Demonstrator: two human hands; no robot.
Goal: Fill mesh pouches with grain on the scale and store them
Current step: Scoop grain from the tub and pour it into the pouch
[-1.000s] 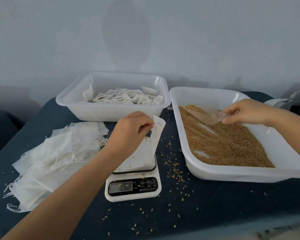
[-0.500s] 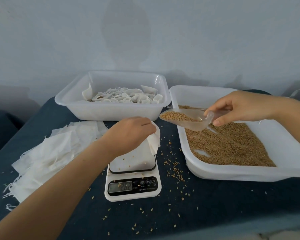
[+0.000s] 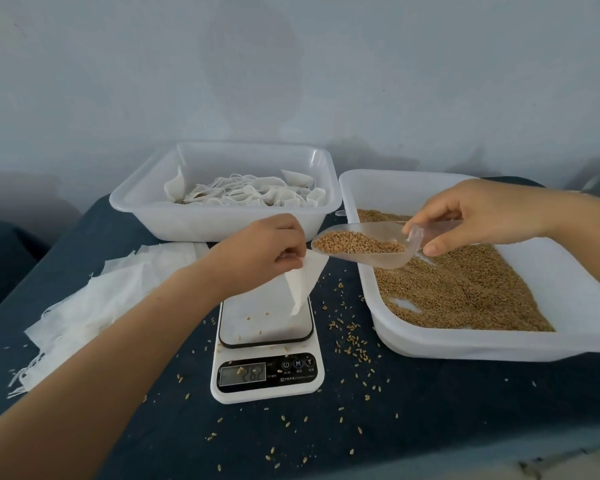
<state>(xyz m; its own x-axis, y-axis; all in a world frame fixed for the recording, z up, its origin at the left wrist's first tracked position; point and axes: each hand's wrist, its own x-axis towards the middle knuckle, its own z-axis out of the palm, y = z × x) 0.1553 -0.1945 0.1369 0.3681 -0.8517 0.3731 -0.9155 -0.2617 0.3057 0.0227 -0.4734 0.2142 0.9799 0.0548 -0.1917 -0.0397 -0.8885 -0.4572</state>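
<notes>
My left hand (image 3: pixel 257 251) pinches the top edge of a white mesh pouch (image 3: pixel 303 280), which hangs down onto the white scale (image 3: pixel 265 344). My right hand (image 3: pixel 478 213) holds the handle of a clear plastic scoop (image 3: pixel 364 245) full of brown grain. The scoop's front tip is level with the pouch's mouth and just to its right. The scale's display (image 3: pixel 243 374) is lit. A big white tray (image 3: pixel 568 306) on the right holds loose grain (image 3: pixel 465 289).
A white bin (image 3: pixel 219 220) at the back holds several filled pouches (image 3: pixel 253 195). A heap of flat empty pouches (image 3: pixel 94 303) lies at the left. Spilled grains (image 3: pixel 350 337) dot the dark blue cloth around the scale. A wall stands close behind.
My right hand lifted the scoop out of the grain tray, now full, and carried it left to the pouch. My left hand raised the pouch's edge above the scale.
</notes>
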